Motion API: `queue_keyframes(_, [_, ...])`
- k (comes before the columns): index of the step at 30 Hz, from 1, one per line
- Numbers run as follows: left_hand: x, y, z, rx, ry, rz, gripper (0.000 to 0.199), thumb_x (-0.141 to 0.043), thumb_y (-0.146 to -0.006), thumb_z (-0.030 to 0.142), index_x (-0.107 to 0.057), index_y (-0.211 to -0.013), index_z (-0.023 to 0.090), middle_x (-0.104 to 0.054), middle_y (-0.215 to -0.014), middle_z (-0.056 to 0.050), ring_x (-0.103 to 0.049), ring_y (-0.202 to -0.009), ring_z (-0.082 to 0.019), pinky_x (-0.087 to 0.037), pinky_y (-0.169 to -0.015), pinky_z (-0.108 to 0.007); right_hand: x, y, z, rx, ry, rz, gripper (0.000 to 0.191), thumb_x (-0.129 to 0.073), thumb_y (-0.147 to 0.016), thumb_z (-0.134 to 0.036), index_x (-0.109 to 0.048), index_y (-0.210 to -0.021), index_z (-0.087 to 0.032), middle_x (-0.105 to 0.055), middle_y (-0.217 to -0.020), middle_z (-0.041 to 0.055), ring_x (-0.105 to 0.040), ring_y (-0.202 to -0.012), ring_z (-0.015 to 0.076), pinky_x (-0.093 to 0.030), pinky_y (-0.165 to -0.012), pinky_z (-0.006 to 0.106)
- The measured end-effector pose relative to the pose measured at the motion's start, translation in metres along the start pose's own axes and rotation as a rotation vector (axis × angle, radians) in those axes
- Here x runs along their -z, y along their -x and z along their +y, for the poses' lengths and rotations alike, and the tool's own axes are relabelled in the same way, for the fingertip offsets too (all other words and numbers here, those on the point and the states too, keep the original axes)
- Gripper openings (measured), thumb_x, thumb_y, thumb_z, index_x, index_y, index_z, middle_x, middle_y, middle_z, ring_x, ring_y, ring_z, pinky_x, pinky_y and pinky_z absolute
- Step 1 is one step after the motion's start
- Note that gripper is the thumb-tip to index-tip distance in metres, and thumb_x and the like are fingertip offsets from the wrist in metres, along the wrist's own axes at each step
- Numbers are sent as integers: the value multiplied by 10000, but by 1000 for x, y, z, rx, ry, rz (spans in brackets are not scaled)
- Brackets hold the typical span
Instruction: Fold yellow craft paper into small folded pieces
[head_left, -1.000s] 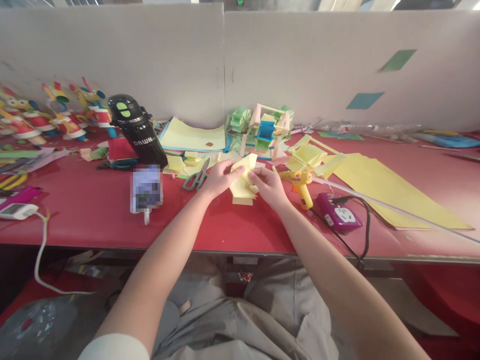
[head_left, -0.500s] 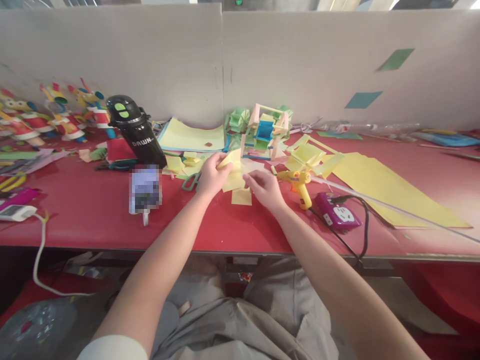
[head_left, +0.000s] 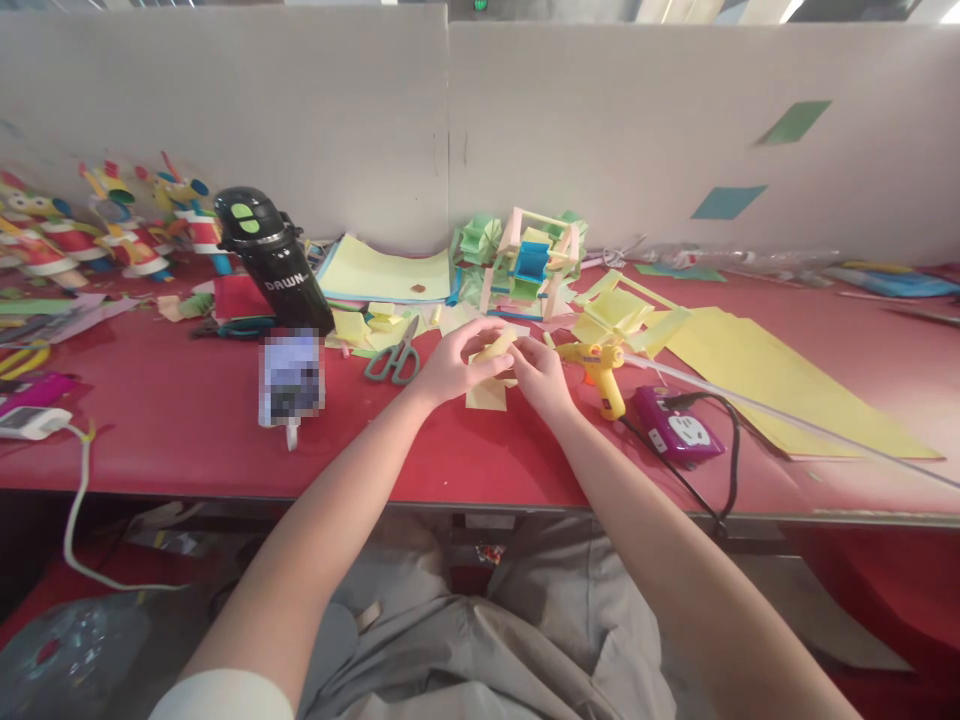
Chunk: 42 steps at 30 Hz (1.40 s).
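Between my two hands is a folded piece of yellow paper (head_left: 495, 347). My left hand (head_left: 459, 362) is closed around its left side, thumb in front. The fingers of my right hand (head_left: 538, 372) pinch its right end. A small flat square of yellow paper (head_left: 487, 397) lies on the red tabletop just below the hands. Left of my left hand rest green-handled scissors (head_left: 394, 362). Close by on the right is a yellow glue gun (head_left: 602, 375). Behind the hands stands a paper wheel model (head_left: 531, 262) with a pale frame and blue and green parts.
A purple power socket (head_left: 684, 430) with a black cord sits right of the glue gun, near large yellow sheets (head_left: 780, 385). At left stand a black bottle (head_left: 270, 262), a pixelated device (head_left: 292, 380) and several colourful figures (head_left: 127, 235). A grey partition (head_left: 300, 110) closes off the back.
The yellow paper, held up loosely before, is now folded over low between both hands. My hands have come together, and more of the scissors shows.
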<state>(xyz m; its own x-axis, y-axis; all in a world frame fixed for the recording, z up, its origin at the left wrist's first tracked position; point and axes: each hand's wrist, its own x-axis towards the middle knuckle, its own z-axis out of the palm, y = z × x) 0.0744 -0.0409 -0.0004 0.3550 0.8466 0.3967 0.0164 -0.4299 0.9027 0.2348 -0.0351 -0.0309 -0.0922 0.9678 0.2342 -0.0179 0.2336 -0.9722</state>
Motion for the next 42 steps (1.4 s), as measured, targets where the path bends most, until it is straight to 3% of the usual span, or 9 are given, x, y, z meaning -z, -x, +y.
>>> queue_keyframes(3, [-1,0,1,21,69,-15,414,-704,-809,399,-640,-1167,201,-656,-1200,-114,-619,-1143,-256,-501,-960,-372,0,0,3,66,25,11,444,-707,-753,-586,-614,-951,-200,-692,-860,58,-687,-785,200,-606,-699,366])
queue_keyframes(8, [-4,-3,-6,12,65,105,446,-785,-733,363,-643,-1117,188,-657,-1085,-87,-638,-1080,-229,-512,-971,-378,1,2,5,240,221,53,338,-677,-803,-445,-597,-1036,-214,-685,-999,69,-668,-835,192,-568,-676,328])
queue_keyframes(13, [-6,-5,-5,43,43,164,477,-809,-696,356,-642,-1108,183,-642,-1206,-113,-615,-1132,-256,-517,-954,-378,4,2,6,358,415,143,266,-605,-834,-311,-618,-1090,-241,-677,-1065,64,-630,-831,187,-540,-693,348])
queue_keyframes(17, [-5,-7,-10,92,33,160,444,-783,-713,305,-645,-1113,169,-658,-1230,-128,-621,-1140,-264,-504,-956,-368,6,1,7,436,531,132,238,-586,-841,-259,-638,-1074,-252,-664,-1055,66,-599,-863,206,-522,-729,369])
queue_keyframes(23, [0,-10,-27,172,13,144,308,-634,-772,208,-684,-1074,168,-745,-968,-83,-691,-873,-218,-528,-804,-330,5,1,6,449,550,110,207,-556,-904,-355,-678,-1031,-247,-648,-1020,83,-594,-906,230,-520,-765,390])
queue_keyframes(29, [0,-9,-27,232,-75,134,246,-669,-786,382,-701,-894,164,-673,-696,-34,-594,-618,-169,-443,-587,-271,4,3,2,460,527,95,254,-562,-928,-435,-726,-916,-241,-656,-942,72,-608,-892,224,-507,-835,393])
queue_keyframes(34, [-1,-8,-24,214,-148,124,305,-666,-778,439,-600,-655,168,-524,-557,18,-496,-532,-127,-373,-529,-250,4,2,3,455,530,102,191,-579,-919,-360,-707,-926,-218,-686,-924,63,-615,-849,205,-512,-800,361])
queue_keyframes(37, [-1,-7,-22,230,-181,118,332,-633,-797,430,-568,-604,168,-460,-515,33,-467,-509,-115,-367,-513,-242,4,2,3,469,544,119,146,-587,-905,-297,-699,-879,-207,-685,-883,55,-611,-819,193,-509,-784,346])
queue_keyframes(42, [-2,-6,-20,271,-120,131,317,-628,-782,423,-583,-601,167,-489,-559,21,-499,-554,-122,-409,-525,-233,4,3,0,506,569,164,123,-594,-891,-248,-703,-846,-212,-691,-866,51,-607,-817,193,-502,-783,340])
